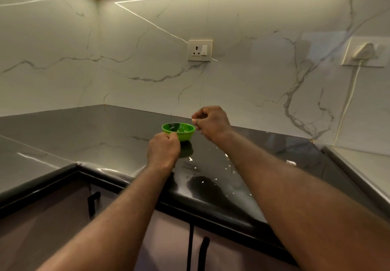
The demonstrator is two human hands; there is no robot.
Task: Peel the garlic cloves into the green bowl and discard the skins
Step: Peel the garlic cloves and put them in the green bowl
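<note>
Evidently my right hand (pixel 211 123) pinches a white garlic bit (pixel 195 120) just beside the green bowl (pixel 186 136); my left hand (pixel 163 150) has its fingers curled at the rim, contents unclear. Light, slippery, papery, I judge: nip it at the tip.

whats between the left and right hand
The green bowl sits between the left hand and the right hand, which pinches a white garlic bit; head view.

Open countertop (pixel 73 135) stretches left of the green bowl (pixel 179 132), while skin scraps (pixel 291 162) (small white flecks) dot its right.
</note>
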